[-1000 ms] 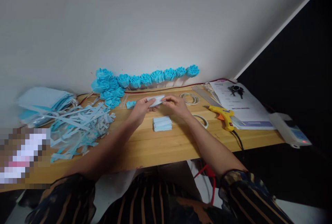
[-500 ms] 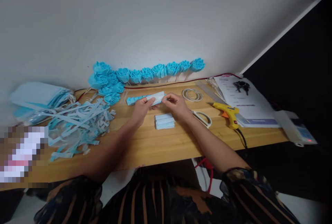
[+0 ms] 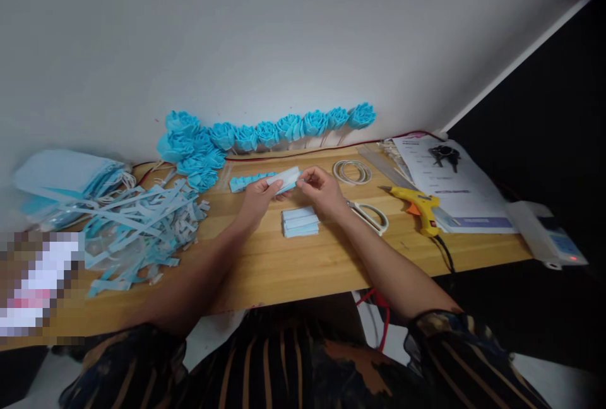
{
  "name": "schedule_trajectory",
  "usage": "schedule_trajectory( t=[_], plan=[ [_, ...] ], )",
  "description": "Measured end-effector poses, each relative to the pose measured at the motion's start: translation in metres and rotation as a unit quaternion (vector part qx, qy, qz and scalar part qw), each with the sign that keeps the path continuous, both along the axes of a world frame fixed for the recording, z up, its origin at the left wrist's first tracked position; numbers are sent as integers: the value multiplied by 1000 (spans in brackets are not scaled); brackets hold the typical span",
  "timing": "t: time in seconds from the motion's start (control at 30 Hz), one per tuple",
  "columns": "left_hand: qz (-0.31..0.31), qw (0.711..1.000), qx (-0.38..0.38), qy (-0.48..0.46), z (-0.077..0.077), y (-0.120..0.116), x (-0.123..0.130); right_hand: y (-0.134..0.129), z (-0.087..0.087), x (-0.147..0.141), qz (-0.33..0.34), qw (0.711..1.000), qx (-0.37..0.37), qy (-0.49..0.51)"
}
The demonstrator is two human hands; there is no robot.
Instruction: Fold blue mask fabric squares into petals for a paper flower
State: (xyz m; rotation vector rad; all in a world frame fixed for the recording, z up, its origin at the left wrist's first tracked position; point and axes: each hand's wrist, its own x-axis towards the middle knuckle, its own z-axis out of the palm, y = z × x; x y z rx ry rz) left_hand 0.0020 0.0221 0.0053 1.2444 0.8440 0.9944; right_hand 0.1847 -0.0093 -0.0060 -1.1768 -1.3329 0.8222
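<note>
My left hand (image 3: 259,197) grips the left part of a folded, light blue and white piece of fabric (image 3: 286,178), thumb on top. At its right end my right hand (image 3: 320,189) pinches the edge between thumb and fingertips. The piece is held above the wooden table (image 3: 265,270). Just below the hands lies a small stack of pale blue folded strips (image 3: 300,222). Behind my left hand is a row of folded bright blue pieces (image 3: 243,181), partly covered by the hand.
Blue fabric flowers (image 3: 269,134) line the wall. Left are cut strips (image 3: 151,219) and stacked blue sheets (image 3: 71,175). Right are scissors (image 3: 374,217), a wire coil (image 3: 352,172), a yellow glue gun (image 3: 426,207), papers (image 3: 440,194), keys (image 3: 445,155) and a white device (image 3: 544,235).
The held piece is tilted slightly more, and more of its blue side shows near my right fingertips. The view has shifted a little. Both hands keep their hold.
</note>
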Motion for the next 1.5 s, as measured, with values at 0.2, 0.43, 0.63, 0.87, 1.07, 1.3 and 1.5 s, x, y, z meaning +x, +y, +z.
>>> schedule_trajectory(
  t=[0.2, 0.43, 0.63, 0.87, 1.07, 1.3, 1.5],
  plan=[
    [24, 1000, 0, -1, 6, -5, 2, -1, 5, 1, 12, 1000, -3, 3],
    [63, 996, 57, 18, 5, -5, 3, 0, 3, 0, 31, 999, -10, 12],
    [59, 994, 78, 49, 1, -3, 3, 1, -1, 0, 99, 993, -54, 34],
    [45, 997, 57, 1, 0, -4, 3, -2, -1, -2, 67, 996, -60, 28],
    [-9, 1000, -28, -2, -5, -7, 4, -1, 0, -5, 24, 996, -54, 71],
    [31, 998, -41, 21, -11, -7, 3, 0, -2, -7, 36, 997, -55, 51],
    [21, 998, -57, 2, -7, -8, 5, 2, -4, -6, 31, 996, -61, 59]
  ],
)
